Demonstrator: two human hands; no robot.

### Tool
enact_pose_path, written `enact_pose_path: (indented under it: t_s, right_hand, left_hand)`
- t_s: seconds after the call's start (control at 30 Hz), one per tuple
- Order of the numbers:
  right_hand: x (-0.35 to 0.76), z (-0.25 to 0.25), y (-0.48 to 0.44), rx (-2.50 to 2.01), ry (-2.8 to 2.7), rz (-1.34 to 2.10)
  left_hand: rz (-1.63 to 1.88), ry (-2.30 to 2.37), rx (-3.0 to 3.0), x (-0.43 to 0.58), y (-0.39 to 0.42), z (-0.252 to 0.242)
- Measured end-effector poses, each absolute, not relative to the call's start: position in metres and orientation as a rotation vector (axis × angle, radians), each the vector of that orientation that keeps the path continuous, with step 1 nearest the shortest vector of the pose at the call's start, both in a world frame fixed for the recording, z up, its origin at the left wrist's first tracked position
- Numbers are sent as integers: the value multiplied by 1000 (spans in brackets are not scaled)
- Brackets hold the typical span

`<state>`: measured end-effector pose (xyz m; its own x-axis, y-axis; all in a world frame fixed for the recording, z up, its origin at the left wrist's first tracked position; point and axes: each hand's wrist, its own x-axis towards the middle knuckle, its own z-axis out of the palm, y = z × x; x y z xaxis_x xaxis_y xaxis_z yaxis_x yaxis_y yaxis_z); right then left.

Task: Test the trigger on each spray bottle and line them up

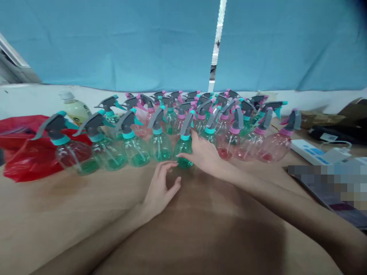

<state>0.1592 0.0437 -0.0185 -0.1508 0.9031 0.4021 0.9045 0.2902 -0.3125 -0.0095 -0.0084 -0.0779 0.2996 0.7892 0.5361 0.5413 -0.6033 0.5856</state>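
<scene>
A clear green spray bottle [183,147] with a teal collar and grey trigger head stands upright at the middle of the front row. My right hand [206,152] grips it from the right, thumb across its front; the other fingers are partly hidden. Just in front and to the left, my left hand [162,187] is open with curved fingers and holds nothing. Its fingertips are close to the bottle's base; whether they touch it I cannot tell. A similar green spray bottle [160,147] stands to the left, and a pink spray bottle [226,147] to the right.
More green and pink spray bottles stand in rows behind. On the left are a red plastic bag [31,152] and a yellowish capped bottle [76,109]. A white power strip [308,151] and a dark flat device [318,187] lie right. A blue sheet [129,46] hangs behind the wooden table [114,214].
</scene>
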Motion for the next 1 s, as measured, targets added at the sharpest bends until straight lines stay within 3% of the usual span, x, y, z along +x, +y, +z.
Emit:
enact_pose_path:
  t_s: [0.6, 1.0]
  right_hand:
    - [151, -21, 61, -1572, -1955, 80]
    - [231, -29, 18, -1433, -1773, 30]
  left_hand:
    - [1013, 1207, 2274, -11, -15, -78]
    - [928, 1282, 2209, -11, -15, -74]
